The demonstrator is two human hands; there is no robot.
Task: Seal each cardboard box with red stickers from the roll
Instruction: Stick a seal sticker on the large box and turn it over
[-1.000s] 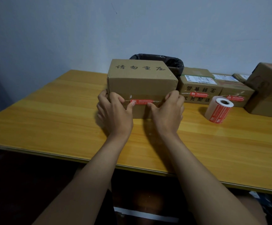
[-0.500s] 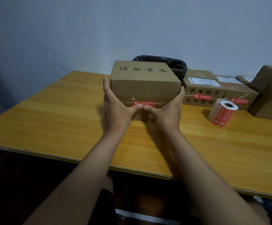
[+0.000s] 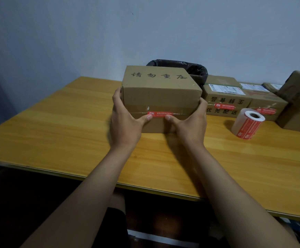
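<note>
A brown cardboard box [image 3: 161, 97] with black characters on top stands on the wooden table [image 3: 56, 131], in the middle. A red sticker [image 3: 161, 113] lies across the seam on its front face. My left hand [image 3: 126, 122] grips the box's left front corner, fingers round the side, thumb tip on the sticker's left end. My right hand [image 3: 190, 126] grips the right front corner the same way, thumb just below the sticker's right part. The roll of red stickers [image 3: 246, 124] lies on its side to the right.
Behind the roll stand two low boxes [image 3: 224, 97] [image 3: 267, 104], each with a red sticker, and a taller tilted box [image 3: 299, 104] at the far right. A black-lined bin [image 3: 195, 70] sits behind the main box against the wall.
My fingers left the front face and moved round the box's two sides. The thumbs met at the sticker's middle, then drew apart toward its ends.
</note>
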